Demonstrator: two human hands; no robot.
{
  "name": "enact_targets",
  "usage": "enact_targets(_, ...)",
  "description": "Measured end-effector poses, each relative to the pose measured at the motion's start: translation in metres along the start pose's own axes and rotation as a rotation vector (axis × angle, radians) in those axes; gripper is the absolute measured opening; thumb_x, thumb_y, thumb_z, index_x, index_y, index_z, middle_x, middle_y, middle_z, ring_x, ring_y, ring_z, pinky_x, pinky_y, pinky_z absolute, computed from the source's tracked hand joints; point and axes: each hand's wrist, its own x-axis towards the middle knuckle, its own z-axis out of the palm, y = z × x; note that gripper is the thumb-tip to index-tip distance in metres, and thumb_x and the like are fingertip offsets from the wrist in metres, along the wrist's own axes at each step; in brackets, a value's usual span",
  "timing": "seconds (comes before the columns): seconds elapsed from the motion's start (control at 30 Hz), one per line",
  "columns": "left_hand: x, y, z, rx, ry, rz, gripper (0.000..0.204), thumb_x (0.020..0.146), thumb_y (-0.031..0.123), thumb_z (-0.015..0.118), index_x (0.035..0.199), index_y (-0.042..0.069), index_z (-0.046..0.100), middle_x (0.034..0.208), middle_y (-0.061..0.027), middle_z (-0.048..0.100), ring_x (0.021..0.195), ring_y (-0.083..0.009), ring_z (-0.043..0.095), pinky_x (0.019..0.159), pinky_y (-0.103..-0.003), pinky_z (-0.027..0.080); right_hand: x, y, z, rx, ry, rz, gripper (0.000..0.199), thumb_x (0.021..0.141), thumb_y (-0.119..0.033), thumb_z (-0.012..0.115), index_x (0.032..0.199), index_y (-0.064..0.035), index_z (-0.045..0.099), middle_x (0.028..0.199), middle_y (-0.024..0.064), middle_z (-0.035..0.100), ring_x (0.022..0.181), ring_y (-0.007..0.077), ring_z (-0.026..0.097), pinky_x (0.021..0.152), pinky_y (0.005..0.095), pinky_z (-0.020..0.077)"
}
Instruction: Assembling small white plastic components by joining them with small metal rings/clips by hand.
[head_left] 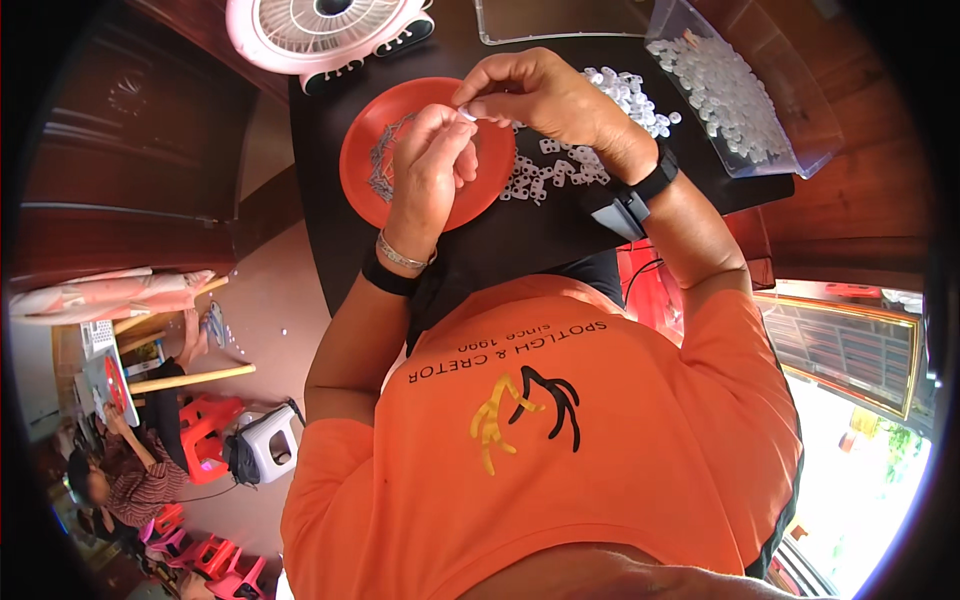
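Note:
Over a round orange-red plate (487,200), my left hand (425,170) and my right hand (550,100) meet fingertip to fingertip. Between them they pinch a small white plastic piece (467,114); its exact shape is mostly covered by the fingers. Thin grey metal pins, like small nails (380,165), lie in the plate, partly hidden behind my left hand. Beside the plate, under my right wrist, spreads a loose pile of flat white plastic pieces with dark holes (535,180). Farther back lies a heap of rounder white pieces (630,98).
A clear plastic bin (800,160) full of whitish pieces stands at the dark table's (330,220) far right. A pink fan (320,40) stands at the far left. On the left, beyond the table, another person sits near red stools (205,440) and a white stool (270,445).

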Motion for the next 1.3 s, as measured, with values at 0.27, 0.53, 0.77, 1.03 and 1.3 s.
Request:
enact_targets(0.27,0.008,-0.003,-0.024,0.076,-0.001,-0.054,0.020,0.092,0.020,0.046,0.083,0.005,0.055,0.066,0.0005,0.053,0.058,-0.0060,0.049,0.053,-0.020,0.036,0.011,0.009,0.016,0.008,0.045,-0.145,0.013,0.085,-0.008,0.064,0.096,-0.0020,0.066,0.081,0.0018,0.066,0.075,0.0085,0.058,0.067,0.0236,0.0469)
enact_targets(0.53,0.011,-0.006,-0.033,0.076,-0.094,-0.075,0.018,0.090,0.018,0.047,0.084,0.004,0.056,0.066,-0.0003,0.054,0.058,-0.0066,0.049,0.053,-0.019,0.036,0.014,0.016,0.020,0.005,0.047,-0.107,0.012,0.087,-0.014,0.065,0.091,-0.0027,0.064,0.080,0.0007,0.064,0.075,0.0088,0.058,0.067,0.0247,0.0475)
enact_targets(0.77,0.014,0.002,-0.042,-0.123,0.148,-0.051,0.017,0.088,0.016,0.047,0.083,0.003,0.055,0.066,-0.0023,0.053,0.058,-0.0099,0.049,0.053,-0.022,0.035,0.007,0.029,0.028,-0.800,-0.017,-0.286,0.014,0.078,-0.014,0.063,0.089,-0.0074,0.066,0.087,0.0073,0.064,0.083,0.0287,0.063,0.069,0.0386,0.0504)
enact_targets(1.03,0.014,-0.002,-0.039,-0.158,0.215,-0.010,0.017,0.084,0.015,0.050,0.078,0.002,0.058,0.062,-0.0016,0.055,0.051,-0.0091,0.050,0.047,-0.020,0.036,0.011,0.040,0.038,-1.148,-0.036,-0.290,0.013,0.079,-0.011,0.054,0.086,-0.0058,0.064,0.085,0.0086,0.062,0.082,0.0253,0.063,0.069,0.0346,0.0519)
enact_targets(1.3,0.012,-0.001,-0.037,-0.119,0.187,-0.064,0.016,0.088,0.016,0.047,0.083,0.002,0.055,0.066,-0.0030,0.053,0.057,-0.0111,0.050,0.053,-0.022,0.036,0.013,0.042,0.036,-1.069,0.053,-0.285,0.007,0.076,-0.006,0.057,0.082,-0.0031,0.056,0.083,0.0110,0.060,0.080,0.0298,0.061,0.067,0.0353,0.0504)
